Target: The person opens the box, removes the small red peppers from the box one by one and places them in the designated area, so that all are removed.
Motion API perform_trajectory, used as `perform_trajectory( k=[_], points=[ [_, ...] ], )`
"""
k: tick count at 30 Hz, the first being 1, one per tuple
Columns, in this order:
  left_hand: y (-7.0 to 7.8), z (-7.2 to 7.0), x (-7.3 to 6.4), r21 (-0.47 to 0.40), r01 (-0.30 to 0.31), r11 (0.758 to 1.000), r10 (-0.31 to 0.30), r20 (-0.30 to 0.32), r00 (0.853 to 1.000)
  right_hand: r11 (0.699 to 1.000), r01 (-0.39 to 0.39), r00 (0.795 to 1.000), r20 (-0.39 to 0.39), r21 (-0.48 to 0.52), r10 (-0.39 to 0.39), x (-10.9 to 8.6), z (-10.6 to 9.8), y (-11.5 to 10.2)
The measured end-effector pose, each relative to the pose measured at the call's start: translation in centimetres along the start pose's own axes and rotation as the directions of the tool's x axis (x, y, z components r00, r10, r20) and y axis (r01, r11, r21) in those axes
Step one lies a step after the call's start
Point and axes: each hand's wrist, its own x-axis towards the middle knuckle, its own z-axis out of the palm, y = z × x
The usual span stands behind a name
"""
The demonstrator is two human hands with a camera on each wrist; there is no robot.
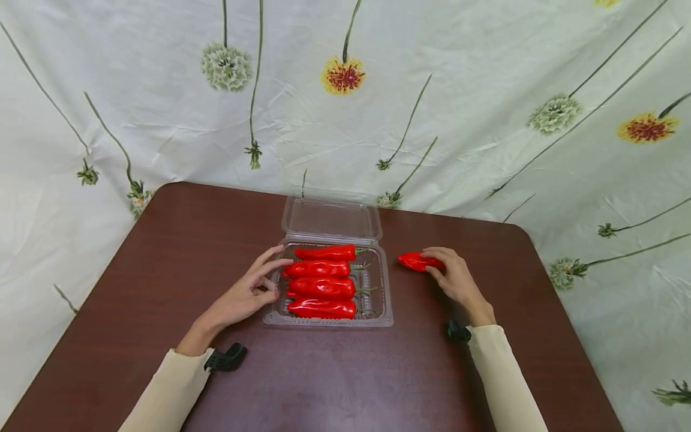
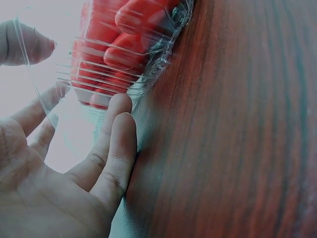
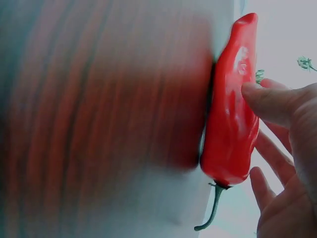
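Note:
A clear plastic clamshell container point(image 1: 382, 300) with its lid raised stands mid-table, holding several long red peppers point(image 1: 324, 289) in rows, green stems to the right. My left hand point(image 1: 245, 294) is at the container's left side, fingers extended and spread. In the left wrist view, fingertips point(image 2: 120, 104) rest right at its ribbed clear wall, peppers showing through. Right of the container, another red pepper point(image 1: 412, 261) lies on the table. My right hand point(image 1: 456, 279) pinches it from above, thumb point(image 3: 262, 99) on the near side and fingers behind. Its green stem point(image 3: 215, 208) hangs free in the right wrist view.
The clear lid point(image 1: 332, 219) leans back toward the far table edge. A dark brown wooden table point(image 1: 324, 384) with rounded far corners lies beneath everything. White cloth point(image 1: 432, 48) printed with flowers hangs behind and at the sides. Dark bands point(image 1: 227, 358) sit on both wrists.

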Motion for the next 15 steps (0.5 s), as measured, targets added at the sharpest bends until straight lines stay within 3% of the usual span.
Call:
perform_trajectory(
  k=[8,15],
  points=[
    [0.2,0.0,-0.1,0.004,0.005,1.000,-0.005,0.000,1.000,1.000,-0.027,1.000,-0.003,0.006,0.028,-0.1,-0.2,-1.0],
    [0.1,0.0,0.0,0.002,0.006,1.000,-0.006,0.001,1.000,0.999,0.049,0.998,-0.048,0.015,-0.048,0.1,-0.6,-2.7]
  ],
)
